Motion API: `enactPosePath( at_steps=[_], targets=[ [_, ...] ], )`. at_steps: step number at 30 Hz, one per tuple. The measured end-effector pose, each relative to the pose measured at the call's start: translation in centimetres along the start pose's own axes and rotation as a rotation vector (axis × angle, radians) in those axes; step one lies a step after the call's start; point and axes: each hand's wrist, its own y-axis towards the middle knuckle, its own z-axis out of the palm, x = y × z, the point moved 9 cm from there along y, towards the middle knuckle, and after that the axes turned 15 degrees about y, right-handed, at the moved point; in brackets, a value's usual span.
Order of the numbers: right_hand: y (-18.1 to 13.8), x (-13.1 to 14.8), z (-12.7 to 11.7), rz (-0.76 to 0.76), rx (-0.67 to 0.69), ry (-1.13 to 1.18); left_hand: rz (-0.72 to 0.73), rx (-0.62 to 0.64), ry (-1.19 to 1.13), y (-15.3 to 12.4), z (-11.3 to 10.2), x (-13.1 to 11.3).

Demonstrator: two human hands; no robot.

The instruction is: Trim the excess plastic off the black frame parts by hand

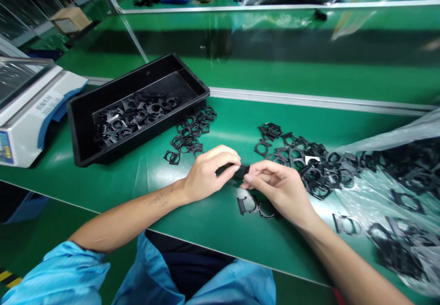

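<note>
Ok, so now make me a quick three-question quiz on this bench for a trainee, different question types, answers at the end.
1. True or false: the left hand and the right hand both have fingers on the small black part.
2. Which stands beside the left end of the black tray?
A) a blue bin
B) a weighing scale
C) a clear plastic bag
3. Fill in the blank: many thin black frames in the tray have a ____ opening.

Key: 1. True. 2. B. 3. Round.
</note>
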Motion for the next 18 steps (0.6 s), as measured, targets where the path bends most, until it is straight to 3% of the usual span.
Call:
enactPosePath(
  at_steps=[7, 10, 15, 18],
  targets=[
    [-0.1, -0.2, 0.1, -0.030, -0.006, -0.067, 0.103, -0.038, 0.088, -0.3, -0.3, -1.4],
    [-0.4, 0.8, -0.1, -0.170, -0.034, -0.185, 0.118, -0.069, 0.092, -0.5, -0.5, -1.7],
    [-1.5, 3.3, -0.4, -0.456, -0.108, -0.442, 0.015, -0.110, 0.013, -0.2, -1.2, -0.7],
    [-1.9, 3.8, -0.1, -0.525, -0.083, -0.504, -0.031, -0.098, -0.031, -0.1, -1.2, -0.2]
  ],
)
